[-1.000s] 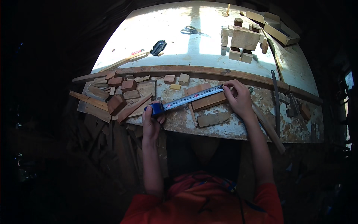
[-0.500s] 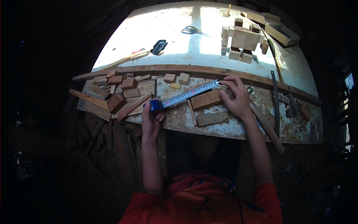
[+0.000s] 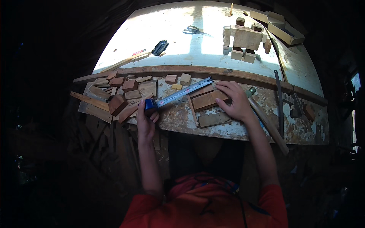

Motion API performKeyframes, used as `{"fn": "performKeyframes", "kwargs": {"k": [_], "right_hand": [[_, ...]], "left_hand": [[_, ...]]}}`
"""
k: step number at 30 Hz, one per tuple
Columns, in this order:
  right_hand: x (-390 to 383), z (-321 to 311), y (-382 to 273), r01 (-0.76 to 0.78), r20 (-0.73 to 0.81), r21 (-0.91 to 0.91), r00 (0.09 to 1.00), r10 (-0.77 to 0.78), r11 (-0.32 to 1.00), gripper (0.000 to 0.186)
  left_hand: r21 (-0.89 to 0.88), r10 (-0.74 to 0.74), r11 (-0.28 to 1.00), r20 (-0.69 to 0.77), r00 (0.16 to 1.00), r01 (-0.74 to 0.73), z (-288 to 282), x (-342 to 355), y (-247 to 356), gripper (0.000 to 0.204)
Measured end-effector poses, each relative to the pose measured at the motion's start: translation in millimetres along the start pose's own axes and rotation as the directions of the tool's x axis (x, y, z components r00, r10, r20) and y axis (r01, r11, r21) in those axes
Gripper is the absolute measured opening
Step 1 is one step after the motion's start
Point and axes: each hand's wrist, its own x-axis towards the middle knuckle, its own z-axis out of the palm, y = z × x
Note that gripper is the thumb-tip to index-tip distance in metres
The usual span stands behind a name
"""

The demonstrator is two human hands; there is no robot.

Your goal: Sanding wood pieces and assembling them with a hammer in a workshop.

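My left hand [image 3: 146, 121] is closed around the case of a blue tape measure [image 3: 151, 103]. Its blade [image 3: 176, 97] is pulled out, slanting up to the right over the workbench. My right hand [image 3: 236, 102] has thumb and fingers spread, with the fingertips just beside the blade's end and the thumb by a brown wooden block [image 3: 207, 101]. Whether the thumb presses on the block I cannot tell. A thin wood strip [image 3: 192, 110] lies along the block's left end, and a greyish wood piece [image 3: 215, 119] lies nearer me.
Wood offcuts [image 3: 117, 104] are heaped at left. A long wooden beam [image 3: 171, 69] crosses the bench [image 3: 173, 123]. Beyond it lie scissors [image 3: 194, 30], a black tool [image 3: 160, 47] and a wooden block figure [image 3: 247, 39]. A hammer [image 3: 268, 125] and dark metal bar [image 3: 280, 102] lie at right.
Both hands and the tape measure have shifted slightly left. The blade's exposed length looks a little shorter, and my right fingertips have come away from its end.
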Motion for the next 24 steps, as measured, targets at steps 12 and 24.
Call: {"fn": "performKeyframes", "kwargs": {"k": [12,24], "right_hand": [[-0.2,0.1,-2.4,-0.021,0.006,-0.006,1.0,0.021,1.0,0.044],[0.2,0.5,-2.0,-0.052,0.029,0.009,0.998,0.052,0.999,0.044]], "left_hand": [[0.099,-0.104,0.99,0.019,0.994,0.102,-22.5,17.1,33.7,0.049],[0.135,-0.143,0.981,0.015,0.99,0.14,-16.2,27.0,23.1,0.045]]}}
